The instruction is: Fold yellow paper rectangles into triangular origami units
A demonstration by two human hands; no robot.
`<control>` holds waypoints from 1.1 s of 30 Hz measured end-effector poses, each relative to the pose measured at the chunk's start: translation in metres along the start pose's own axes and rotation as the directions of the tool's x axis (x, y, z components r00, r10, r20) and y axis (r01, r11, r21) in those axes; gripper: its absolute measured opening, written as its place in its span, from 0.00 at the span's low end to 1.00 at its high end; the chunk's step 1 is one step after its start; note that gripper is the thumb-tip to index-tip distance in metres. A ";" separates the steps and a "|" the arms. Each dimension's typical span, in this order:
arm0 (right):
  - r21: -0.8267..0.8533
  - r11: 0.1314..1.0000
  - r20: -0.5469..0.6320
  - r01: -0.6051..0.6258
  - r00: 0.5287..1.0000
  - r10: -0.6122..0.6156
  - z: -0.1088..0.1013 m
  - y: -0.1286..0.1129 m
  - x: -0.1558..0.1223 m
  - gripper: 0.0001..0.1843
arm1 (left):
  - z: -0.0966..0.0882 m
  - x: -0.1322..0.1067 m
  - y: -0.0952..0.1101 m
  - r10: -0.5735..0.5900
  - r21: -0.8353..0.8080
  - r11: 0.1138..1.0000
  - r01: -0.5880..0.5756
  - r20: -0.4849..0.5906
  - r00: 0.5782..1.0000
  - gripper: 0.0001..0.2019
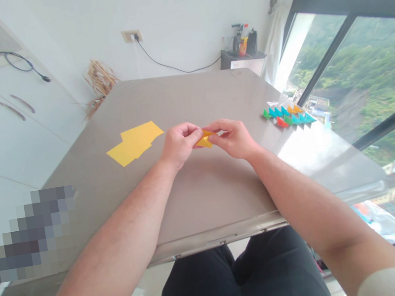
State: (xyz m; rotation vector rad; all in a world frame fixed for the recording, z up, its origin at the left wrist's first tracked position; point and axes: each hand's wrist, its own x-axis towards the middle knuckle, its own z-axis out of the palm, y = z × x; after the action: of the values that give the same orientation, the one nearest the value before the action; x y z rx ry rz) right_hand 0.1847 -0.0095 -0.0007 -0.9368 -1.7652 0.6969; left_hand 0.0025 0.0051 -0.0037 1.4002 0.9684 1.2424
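Note:
A small folded yellow paper piece [205, 139] is held between both hands above the middle of the grey table [209, 201]. My left hand [178, 143] pinches its left side with fingers curled. My right hand [231, 137] pinches its right side, fingers also closed. To the left of the hands lie flat yellow paper sheets [134, 143], overlapping on the tabletop. To the right sits a row of several small folded paper triangles [288, 116] in green, blue, orange and red.
The table's near edge runs above my lap. A white cabinet [2, 124] stands at left, a wall socket with a black cable [135, 37] behind. A small stand with bottles [243, 45] is at the back right. A large window [363, 56] fills the right side.

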 end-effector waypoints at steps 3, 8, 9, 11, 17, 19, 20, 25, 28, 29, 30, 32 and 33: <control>0.011 1.000 -0.009 -0.011 1.000 0.011 0.001 0.001 0.000 0.11 | 0.000 -0.001 0.000 0.008 -0.002 1.000 -0.008 0.005 1.000 0.13; 0.030 0.999 -0.034 -0.018 0.999 0.019 0.001 0.002 0.000 0.12 | 0.001 -0.001 0.001 0.018 0.014 1.000 -0.018 -0.014 1.000 0.12; 0.023 1.000 -0.045 -0.011 0.999 0.012 0.001 0.002 0.000 0.13 | 0.002 -0.001 0.001 0.012 0.013 1.000 -0.012 -0.023 1.000 0.12; -0.012 1.000 -0.076 0.017 0.997 -0.018 0.001 0.002 -0.001 0.14 | 0.002 -0.001 0.001 -0.004 0.009 1.000 0.004 -0.045 0.999 0.11; -0.112 0.990 -0.083 0.085 0.992 -0.094 0.003 0.003 0.000 0.08 | 0.003 0.000 0.000 -0.016 0.003 1.000 0.016 -0.039 0.999 0.12; -0.117 0.991 -0.112 0.064 0.991 -0.077 0.004 0.005 0.001 0.08 | 0.002 0.000 0.001 -0.013 -0.014 1.000 0.012 -0.011 1.000 0.13; -0.123 0.991 -0.129 0.053 0.989 -0.069 0.004 0.006 0.001 0.08 | 0.002 -0.001 0.002 -0.011 -0.027 1.000 0.012 0.005 1.000 0.14; -0.146 0.989 -0.168 0.019 0.985 -0.043 0.004 0.008 0.002 0.08 | 0.002 -0.004 0.004 0.010 -0.047 0.999 -0.007 0.053 0.999 0.16; -0.111 0.993 -0.167 0.031 0.985 -0.050 0.004 0.005 0.001 0.06 | 0.001 -0.005 0.005 0.025 -0.020 1.000 -0.024 0.042 0.999 0.17; -0.099 0.994 -0.165 0.035 0.985 -0.051 0.004 0.003 0.001 0.05 | 0.001 -0.005 0.006 0.030 -0.018 0.999 -0.029 0.044 0.999 0.17; -0.092 0.995 -0.164 0.037 0.985 -0.052 0.004 0.001 0.001 0.05 | 0.001 -0.005 0.006 0.032 -0.020 0.999 -0.032 0.051 0.998 0.17; -0.091 0.995 -0.165 0.045 0.985 -0.059 0.004 -0.002 0.001 0.04 | 0.001 -0.004 0.005 0.028 -0.025 0.999 -0.026 0.074 0.997 0.18; -0.094 0.994 -0.168 0.051 0.984 -0.066 0.004 -0.003 0.001 0.03 | 0.001 -0.004 0.005 0.024 -0.024 0.999 -0.022 0.082 0.996 0.19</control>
State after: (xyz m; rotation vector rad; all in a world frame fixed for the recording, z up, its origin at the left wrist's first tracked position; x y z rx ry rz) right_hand 0.1800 -0.0108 0.0007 -0.9715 -1.6756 0.4880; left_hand 0.0031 -0.0002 0.0002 1.4368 0.8810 1.1998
